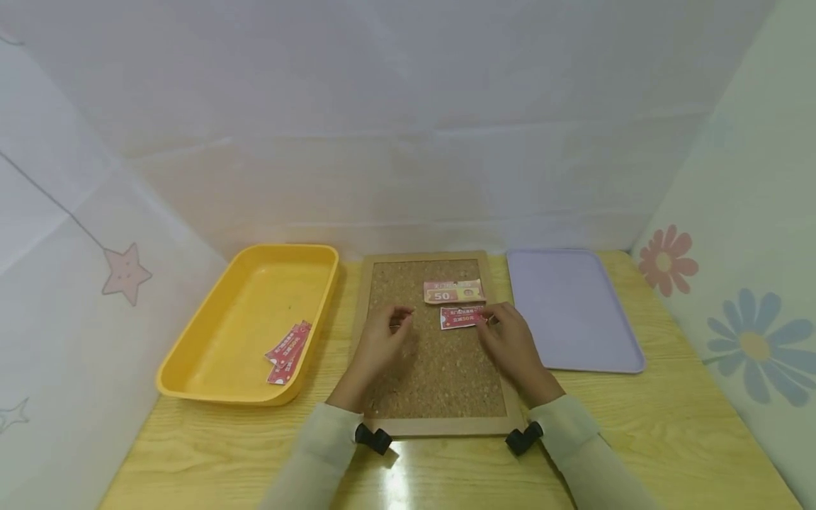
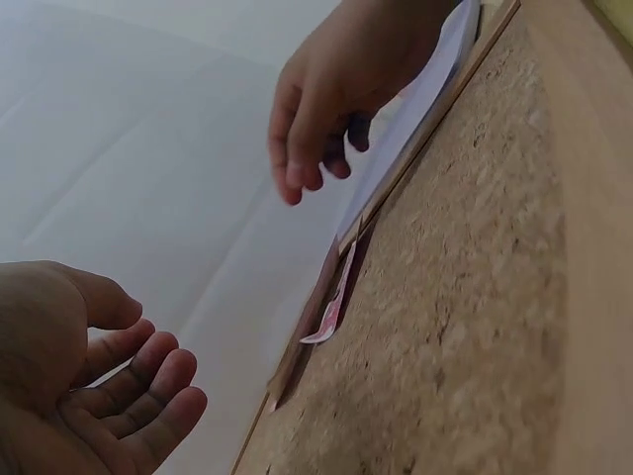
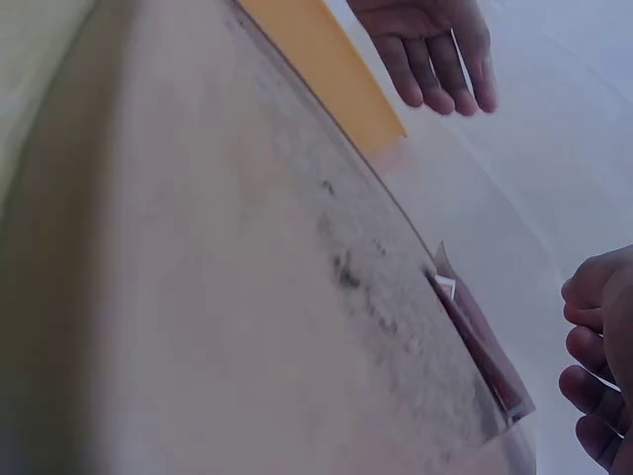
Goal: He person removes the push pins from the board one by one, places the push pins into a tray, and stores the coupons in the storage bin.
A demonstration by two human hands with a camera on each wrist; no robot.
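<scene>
Two red printed paper coupons lie on a wood-framed corkboard. The upper coupon shows a large 50; just below it is the smaller lower coupon. My right hand hovers at the lower coupon's right end, overlapping it in the head view. From the left wrist, a gap shows between those loosely bent fingers and the coupon, whose end curls up off the cork. Over the board's left half is my left hand, fingers loosely bent and nothing in them.
Left of the board stands a yellow tray with several red coupons in its lower right corner. A flat lilac tray lies to the right. White sheeting rises behind the wooden table.
</scene>
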